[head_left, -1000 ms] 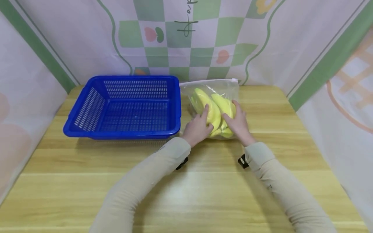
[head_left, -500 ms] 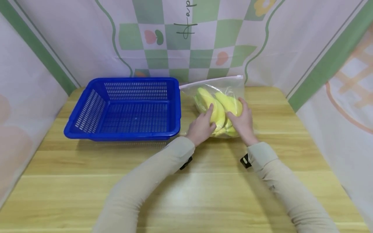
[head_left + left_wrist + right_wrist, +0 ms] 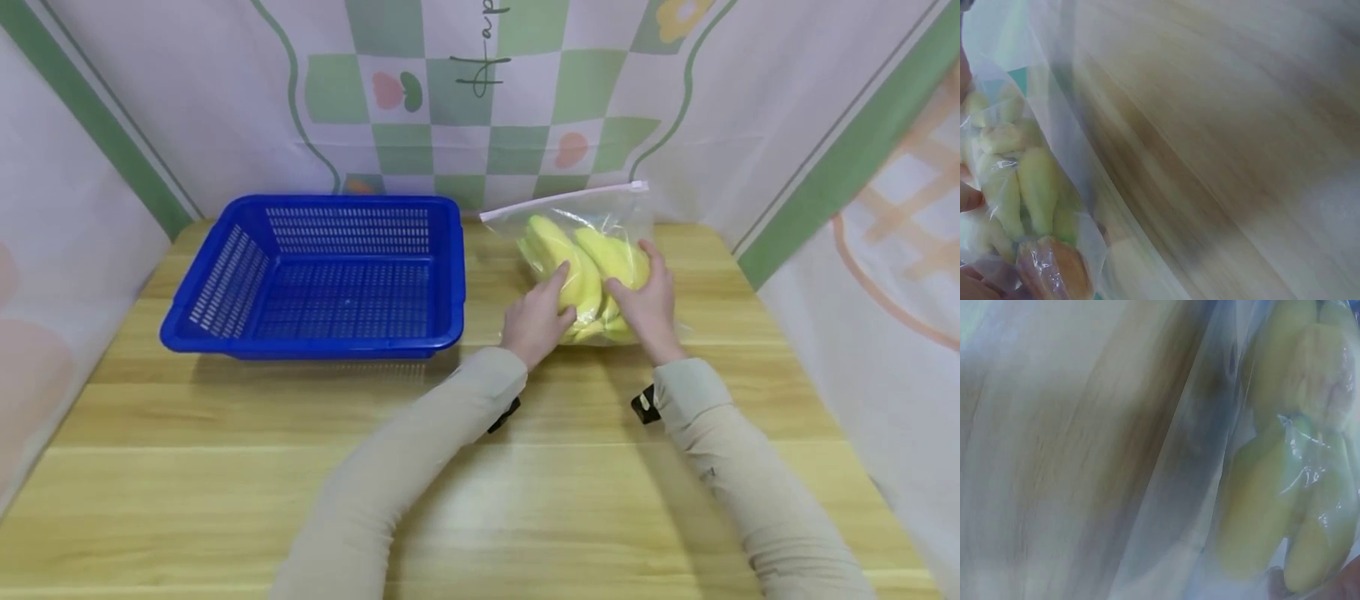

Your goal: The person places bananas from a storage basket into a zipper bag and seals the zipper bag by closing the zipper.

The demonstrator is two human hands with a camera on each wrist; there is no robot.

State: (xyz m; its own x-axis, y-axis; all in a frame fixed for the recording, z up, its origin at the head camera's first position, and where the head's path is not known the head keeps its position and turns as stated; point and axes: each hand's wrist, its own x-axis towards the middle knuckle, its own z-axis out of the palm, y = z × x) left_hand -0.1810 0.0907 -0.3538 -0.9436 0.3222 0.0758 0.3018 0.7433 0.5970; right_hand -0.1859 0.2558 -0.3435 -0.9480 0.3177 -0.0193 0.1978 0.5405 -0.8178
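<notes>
A clear zip bag with yellow bananas inside lies toward the back of the table, right of centre. My left hand grips its left side, index finger lying over the fruit. On the other side my right hand holds the bag, with its thumb on the front and fingers round the right edge. The white zip strip slants up to the right, away from both hands. Through the plastic, the left wrist view shows greenish-yellow bananas and a brownish-orange lump. Bananas also fill the right side of the right wrist view.
Left of the bag stands a blue plastic basket with slotted walls and nothing in it. The wooden table extends toward me. A checked cloth backdrop hangs right behind the table's back edge.
Both hands have shifted the bag of bananas to the right and slightly back, opening a gap beside the basket. The bag's zip edge now tilts more. The basket stays put.
</notes>
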